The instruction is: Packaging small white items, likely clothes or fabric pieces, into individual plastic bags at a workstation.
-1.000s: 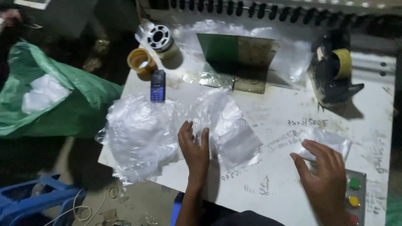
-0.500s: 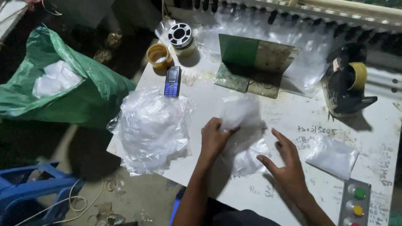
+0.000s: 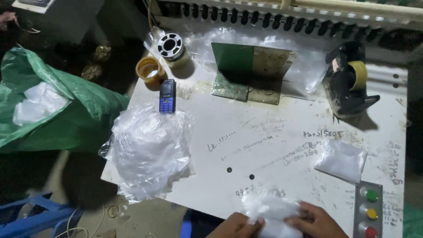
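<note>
Item in hand: crumpled clear plastic bag [image 3: 272,210], at the near table edge, bunched between your two hands. Your left hand [image 3: 238,225] grasps its left side, fingers closed into the film; your right hand [image 3: 318,222] grips its right side, fingers [image 3: 304,210] curled over the top. The bag's long axis runs left to right across both hands, neither hand nearer than the other.

Right of your right-hand fingers, close: control panel [image 3: 368,210] with green, yellow and red buttons. Beyond it, up and right: small flat bag of white material [image 3: 341,159].

Left of your left-hand fingers, well apart: pile of loose clear bags [image 3: 150,150], overhanging the table [image 3: 264,128] corner. Nothing lies between the hands and the pile.

Farther out: blue mobile phone [image 3: 167,95], brown tape roll [image 3: 150,70], black-and-white reel [image 3: 171,46], green metal bracket [image 3: 249,70], tape dispenser [image 3: 348,83].

Off the table, far left: green sack [image 3: 66,105].
</note>
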